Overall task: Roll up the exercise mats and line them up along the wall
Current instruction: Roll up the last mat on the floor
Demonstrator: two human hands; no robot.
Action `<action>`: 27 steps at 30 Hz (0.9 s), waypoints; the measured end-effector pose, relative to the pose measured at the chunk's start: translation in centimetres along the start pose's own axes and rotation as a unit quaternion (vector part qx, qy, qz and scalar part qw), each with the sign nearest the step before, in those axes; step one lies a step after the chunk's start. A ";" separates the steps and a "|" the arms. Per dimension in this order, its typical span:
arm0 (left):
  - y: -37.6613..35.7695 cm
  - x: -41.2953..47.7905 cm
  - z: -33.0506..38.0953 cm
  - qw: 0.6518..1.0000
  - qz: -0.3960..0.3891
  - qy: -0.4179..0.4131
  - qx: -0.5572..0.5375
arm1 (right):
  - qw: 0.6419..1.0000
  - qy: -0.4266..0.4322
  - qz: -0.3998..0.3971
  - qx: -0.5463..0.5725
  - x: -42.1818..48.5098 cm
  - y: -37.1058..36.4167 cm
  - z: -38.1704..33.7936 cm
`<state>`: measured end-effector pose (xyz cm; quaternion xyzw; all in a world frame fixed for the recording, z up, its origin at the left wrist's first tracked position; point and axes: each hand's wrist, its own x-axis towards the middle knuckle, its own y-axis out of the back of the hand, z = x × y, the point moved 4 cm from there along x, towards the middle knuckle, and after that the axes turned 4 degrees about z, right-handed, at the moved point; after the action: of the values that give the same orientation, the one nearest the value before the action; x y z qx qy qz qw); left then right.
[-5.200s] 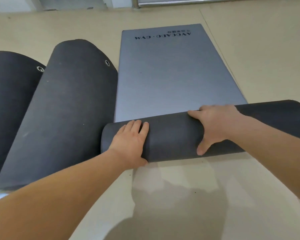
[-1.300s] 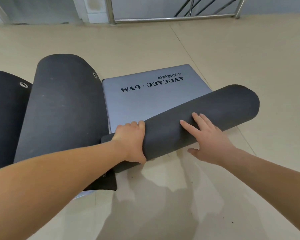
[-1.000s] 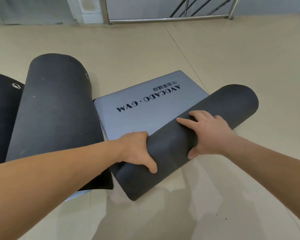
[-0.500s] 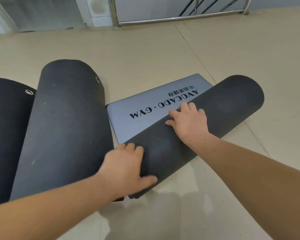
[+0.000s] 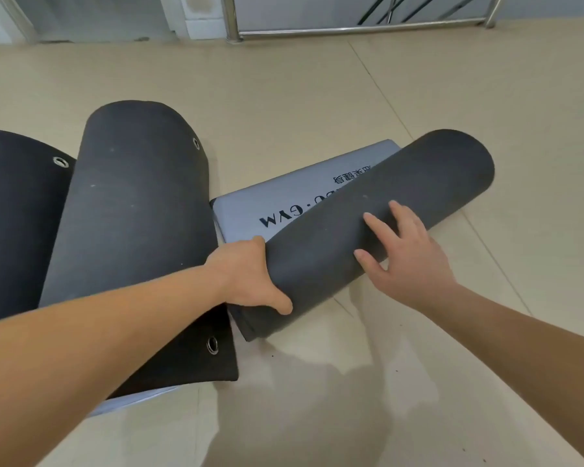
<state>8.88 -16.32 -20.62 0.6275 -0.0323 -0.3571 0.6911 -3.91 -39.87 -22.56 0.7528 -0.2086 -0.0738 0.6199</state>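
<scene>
Floor of beige tiles (image 5: 317,96) takes most of the view, with a steel railing (image 5: 351,28) at its far edge. Three exercise mats lie on it, well apart from the railing. Two are thick dark foam rolls at the left, touching each other: the far-left roll (image 5: 14,214) and the big middle roll (image 5: 132,214). The third mat (image 5: 368,214), dark outside and light grey inside, lies just beside them at the right.

Compared with half a second ago, its rolled part covers more of the printed grey sheet (image 5: 250,203); only "GYM" and some small characters are readable now. The left hand (image 5: 246,278) has shifted and grips the near end of this roll, fingers curled over the top and thumb (image 5: 280,305) pressed on the front. The right hand (image 5: 408,257) has slid down to the near side; its fingers (image 5: 378,227) are straight and spread, touching the roll and holding nothing.

Three metal eyelets show: one (image 5: 60,161) on the far-left roll and two (image 5: 196,143) on the middle roll.
</scene>
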 end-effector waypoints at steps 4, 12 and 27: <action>-2.9 -1.5 2.2 0.952 -0.126 0.030 -0.277 | 0.989 -0.086 -0.054 0.112 -2.7 0.8 1.9; -7.8 -4.5 3.6 0.914 -0.229 0.003 -0.334 | 0.992 -0.069 -0.083 0.069 -2.6 1.8 -0.5; -2.4 -2.8 -3.4 0.991 -0.048 -0.038 -0.115 | 0.906 -0.226 -0.216 0.285 -1.4 -0.9 -4.1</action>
<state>7.33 -11.86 -22.36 0.5304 0.0127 -0.4151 0.7391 -3.44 -35.48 -22.73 0.8873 -0.1876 -0.3117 0.2835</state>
